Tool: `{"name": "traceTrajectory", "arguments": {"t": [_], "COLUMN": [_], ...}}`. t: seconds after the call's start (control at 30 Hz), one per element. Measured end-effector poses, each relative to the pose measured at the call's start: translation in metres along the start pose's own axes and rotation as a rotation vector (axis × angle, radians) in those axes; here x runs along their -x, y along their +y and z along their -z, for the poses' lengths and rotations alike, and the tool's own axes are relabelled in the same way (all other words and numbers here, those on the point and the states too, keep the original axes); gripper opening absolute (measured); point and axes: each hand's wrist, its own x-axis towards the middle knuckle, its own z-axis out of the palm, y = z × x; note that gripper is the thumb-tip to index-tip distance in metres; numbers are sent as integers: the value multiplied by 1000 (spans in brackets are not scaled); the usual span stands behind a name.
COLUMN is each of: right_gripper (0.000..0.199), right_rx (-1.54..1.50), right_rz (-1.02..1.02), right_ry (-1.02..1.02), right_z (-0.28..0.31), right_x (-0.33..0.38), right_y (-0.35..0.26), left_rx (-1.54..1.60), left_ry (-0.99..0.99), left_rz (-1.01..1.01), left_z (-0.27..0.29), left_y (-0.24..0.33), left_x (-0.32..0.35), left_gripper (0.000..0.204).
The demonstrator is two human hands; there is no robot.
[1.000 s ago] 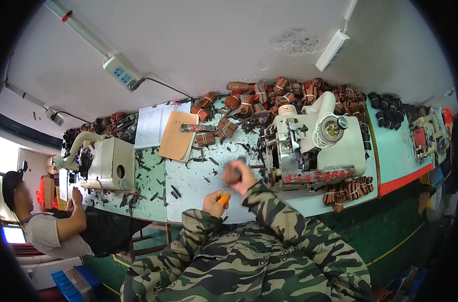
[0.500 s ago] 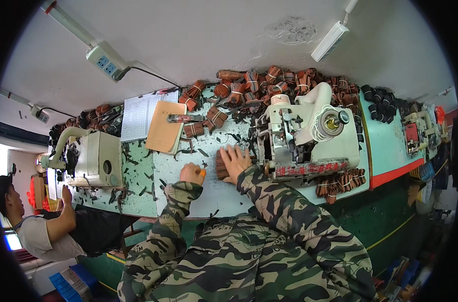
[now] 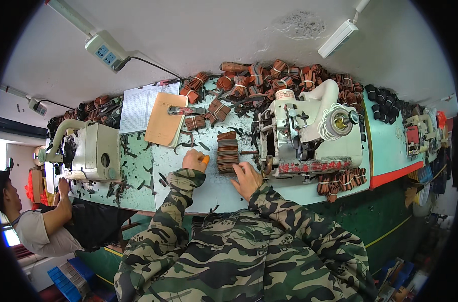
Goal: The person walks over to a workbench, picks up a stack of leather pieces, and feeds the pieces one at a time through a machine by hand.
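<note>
Head view: the fisheye rim darkens every corner and bends the far wall. The person's own trunk and both camouflage sleeves fill the lower middle, hiding the near edge of the pale green surface [image 3: 138, 186]. What the left hand [image 3: 194, 161] grips is mostly covered by its fingers; only a small orange tip [image 3: 206, 159] pokes out on the side toward the stack, and its kind cannot be made out. That hand is clenched into a loose fist around it. The stack of brown leather strips [image 3: 227, 152] lies flat between the two hands, just beside the left hand and just beyond the right hand [image 3: 246, 178]. The right hand is loosely spread, palm down; its fingertips reach the near end of the stack, though whether they press or merely brush it is hard to tell. Close on the right hand's outer side stands a white sewing machine [image 3: 309, 133], its lower front partly masked by strips hanging there. Farther past the stack, tied brown bundles [image 3: 269, 75] pile along the wall. Well off beyond the left hand, a co-worker's forearm [image 3: 57, 211] rests near another machine [image 3: 88, 151], the body cut by the frame edge.
</note>
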Motion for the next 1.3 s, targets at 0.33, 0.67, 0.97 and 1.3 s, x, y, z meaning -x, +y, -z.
{"name": "traceTrajectory", "arguments": {"t": [0.33,0.67,0.97,1.3], "right_gripper": [43,34,36,25], "right_rx": [3,-9,62,-68], "right_rz": [-31,-122,-95,-115], "right_ry": [30,-102,-243,-119], "right_z": [-14,-17,-8,-1], "right_x": [-9,-29,-47,-50], "right_y": [8,13,0,-3], "left_rx": [33,-97,300,849], "left_ry": [118,247,-56,-114], "left_rz": [21,-8,249,645], "left_z": [2,17,-8,-22], "left_y": [16,21,29,58], "left_x": [-13,-40,60,66], "left_gripper": [13,31,29,15]}}
